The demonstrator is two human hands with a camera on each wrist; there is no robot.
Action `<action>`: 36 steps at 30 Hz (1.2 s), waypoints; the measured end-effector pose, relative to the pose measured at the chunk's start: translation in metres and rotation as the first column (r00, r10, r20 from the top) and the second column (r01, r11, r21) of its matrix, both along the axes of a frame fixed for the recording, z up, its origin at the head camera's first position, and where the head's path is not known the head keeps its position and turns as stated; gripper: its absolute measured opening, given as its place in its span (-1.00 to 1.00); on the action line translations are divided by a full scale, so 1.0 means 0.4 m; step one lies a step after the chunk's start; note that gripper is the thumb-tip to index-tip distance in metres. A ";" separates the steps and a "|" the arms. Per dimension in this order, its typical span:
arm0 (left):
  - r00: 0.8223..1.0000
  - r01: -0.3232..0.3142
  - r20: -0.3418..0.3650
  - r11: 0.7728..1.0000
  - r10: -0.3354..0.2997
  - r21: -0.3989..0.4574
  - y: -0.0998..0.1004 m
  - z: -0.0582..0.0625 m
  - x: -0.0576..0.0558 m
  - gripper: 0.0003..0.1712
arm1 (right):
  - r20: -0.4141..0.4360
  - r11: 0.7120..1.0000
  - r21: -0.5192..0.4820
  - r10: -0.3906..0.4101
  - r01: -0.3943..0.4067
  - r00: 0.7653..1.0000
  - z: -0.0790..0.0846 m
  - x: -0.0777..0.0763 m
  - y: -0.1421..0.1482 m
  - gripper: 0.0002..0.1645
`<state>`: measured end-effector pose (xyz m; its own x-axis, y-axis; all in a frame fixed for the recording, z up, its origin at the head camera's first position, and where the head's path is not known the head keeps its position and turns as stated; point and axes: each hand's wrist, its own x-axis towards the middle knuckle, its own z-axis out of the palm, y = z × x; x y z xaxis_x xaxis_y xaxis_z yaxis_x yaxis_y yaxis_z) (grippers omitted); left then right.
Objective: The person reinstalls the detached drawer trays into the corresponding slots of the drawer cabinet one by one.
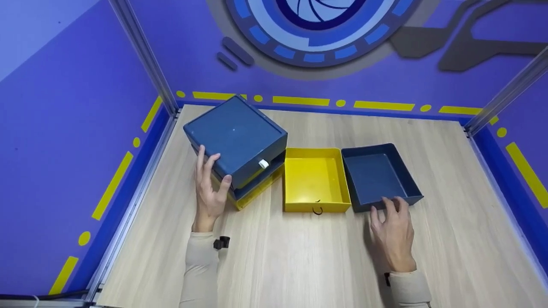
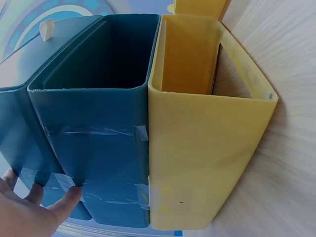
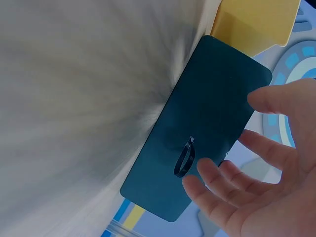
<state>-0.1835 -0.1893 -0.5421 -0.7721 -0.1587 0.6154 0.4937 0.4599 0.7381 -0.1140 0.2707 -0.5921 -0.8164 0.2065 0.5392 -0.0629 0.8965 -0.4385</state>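
Drawer cabinet [image 1: 233, 132], two blue tiers over a yellow one, sits left on the wood-look table [image 1: 274, 261], angled. Top tier has a white pull tab [image 1: 263, 164]; both lower bays gape open. Left hand [image 1: 209, 184] spread wide, fingertips on its side and top edge. Dark blue drawer [image 1: 374, 177] at right; right hand [image 1: 394, 231] at its front edge, fingers apart and loosely bent, firmness of contact can't tell. Black loop pull [image 3: 180, 174] on that front. Yellow drawer [image 1: 299, 207] stands between cabinet and dark blue drawer, right beside both, blocking the straight path. Purple-blue wall panels [image 1: 77, 128] and metal posts [image 1: 145, 55] enclose the table; circular graphic [image 1: 314, 57] behind. Clear tape [image 2: 98, 131] on middle tier's side; tiny mark on yellow side, too small to tell.
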 end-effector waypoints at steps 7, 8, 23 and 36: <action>1.000 -0.001 0.005 1.000 0.001 0.000 -0.002 0.002 0.000 -0.26 | -0.034 1.000 0.003 0.015 -0.015 0.999 -0.008 -0.007 0.000 -0.56; 1.000 -0.003 0.006 1.000 0.003 -0.003 -0.002 0.003 0.000 -0.25 | -0.035 1.000 0.008 0.023 -0.023 0.999 -0.009 -0.009 0.001 -0.55; 0.999 0.012 0.045 1.000 -0.011 -0.006 -0.005 0.004 0.007 -0.33 | 0.008 0.995 0.031 0.092 -0.092 0.996 -0.014 -0.015 0.022 -0.56; 0.998 0.006 0.056 1.000 -0.005 -0.005 -0.006 0.006 0.011 -0.26 | 0.061 0.985 0.084 0.148 -0.152 0.987 -0.003 -0.024 0.055 -0.82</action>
